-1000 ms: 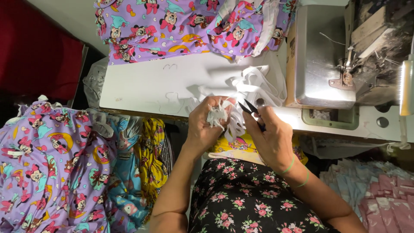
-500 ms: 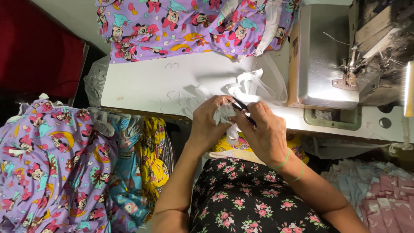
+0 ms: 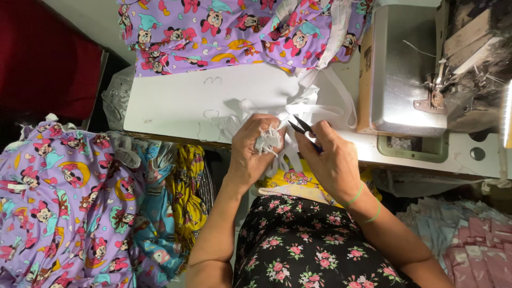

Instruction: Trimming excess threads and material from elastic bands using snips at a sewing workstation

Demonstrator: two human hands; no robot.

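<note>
Left hand (image 3: 255, 152) fingers clamped on white elastic bundle (image 3: 266, 141). Right hand (image 3: 330, 162) fingers closed around black snips (image 3: 303, 129), blades apart. Uncut elastic strips (image 3: 320, 106) remain on bench (image 3: 176, 101).

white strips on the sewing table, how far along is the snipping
Done: the left hand already grips a bunch of short white cut pieces. In hand: the right hand holds small dark snips, blades open at a white strip. Left: a tangle of uncut white strips lies on the white table beside the sewing machine.
</note>
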